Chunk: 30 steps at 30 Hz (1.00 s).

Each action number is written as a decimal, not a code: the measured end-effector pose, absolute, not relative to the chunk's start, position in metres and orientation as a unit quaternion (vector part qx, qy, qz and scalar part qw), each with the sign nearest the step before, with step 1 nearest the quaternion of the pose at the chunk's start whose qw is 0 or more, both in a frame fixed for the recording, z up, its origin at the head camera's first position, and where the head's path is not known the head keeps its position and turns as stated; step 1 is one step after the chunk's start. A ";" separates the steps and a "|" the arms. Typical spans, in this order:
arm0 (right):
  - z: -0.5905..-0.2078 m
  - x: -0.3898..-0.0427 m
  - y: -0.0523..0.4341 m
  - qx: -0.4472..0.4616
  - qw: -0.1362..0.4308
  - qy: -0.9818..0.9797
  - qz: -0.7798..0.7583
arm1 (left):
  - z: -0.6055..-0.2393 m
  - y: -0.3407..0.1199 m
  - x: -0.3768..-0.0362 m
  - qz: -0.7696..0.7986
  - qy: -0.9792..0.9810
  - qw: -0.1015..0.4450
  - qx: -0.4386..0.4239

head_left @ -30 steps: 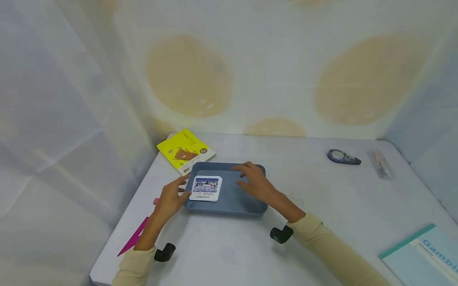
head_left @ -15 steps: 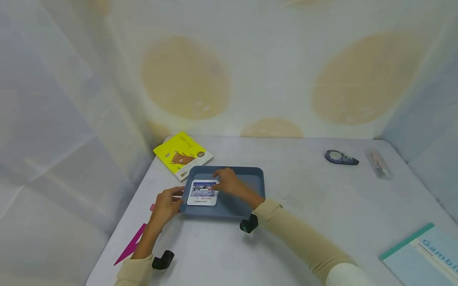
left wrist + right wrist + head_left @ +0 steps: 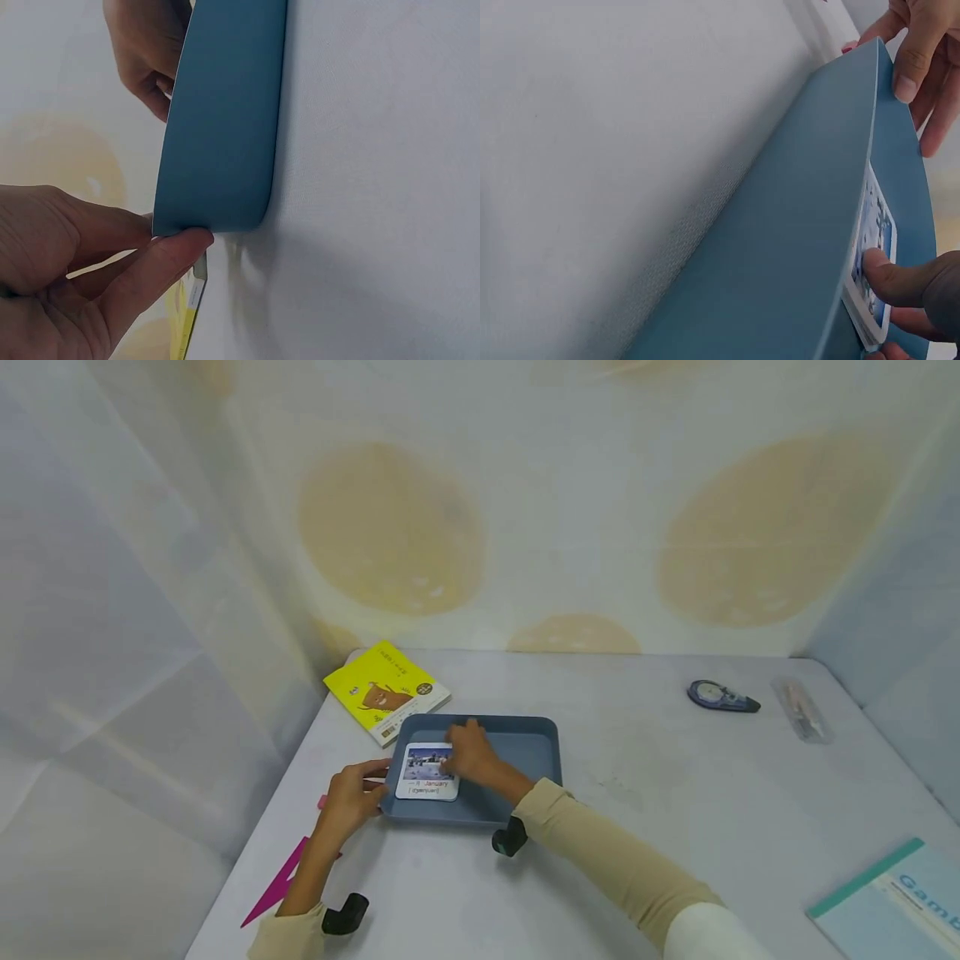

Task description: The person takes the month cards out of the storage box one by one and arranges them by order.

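Observation:
A stack of picture cards (image 3: 426,787), the top one printed "January", lies in the left part of a blue-grey tray (image 3: 525,747). My right hand (image 3: 474,752) reaches into the tray and pinches the cards' right side. Its thumb (image 3: 881,274) lies on the picture face, and its fingers are at the edge; the right wrist view shows the stack from the side. At the tray's left end, my left hand (image 3: 348,802) holds the rim, its thumb (image 3: 161,262) against the outer wall near the front corner.
Behind the tray's left corner lies a yellow book (image 3: 386,689). A magenta set square (image 3: 277,889) is under the left forearm. Farther right are a correction tape (image 3: 720,696), a clear packet (image 3: 801,710) and a light-blue notebook (image 3: 892,902).
My right hand has moved left from above the tray's middle to the cards and closed on their edge. The left hand has come against the tray's left end.

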State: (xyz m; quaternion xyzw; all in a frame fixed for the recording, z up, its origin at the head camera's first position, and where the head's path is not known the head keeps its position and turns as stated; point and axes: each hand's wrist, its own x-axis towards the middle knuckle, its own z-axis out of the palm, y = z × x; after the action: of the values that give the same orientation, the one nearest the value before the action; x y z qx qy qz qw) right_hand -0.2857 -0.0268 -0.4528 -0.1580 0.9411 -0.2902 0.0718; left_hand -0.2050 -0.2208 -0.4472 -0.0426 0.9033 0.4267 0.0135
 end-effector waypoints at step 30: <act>-0.408 -0.291 0.024 -0.174 0.070 0.886 -0.423 | -0.447 -0.220 -0.202 0.425 0.904 0.021 -0.047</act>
State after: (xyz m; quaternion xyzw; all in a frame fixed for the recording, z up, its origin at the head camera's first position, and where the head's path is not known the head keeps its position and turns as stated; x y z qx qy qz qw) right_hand -0.2909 0.0242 -0.4080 -0.1737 0.8864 -0.4234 0.0701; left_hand -0.2021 -0.2199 -0.4467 -0.0468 0.9039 0.4246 0.0212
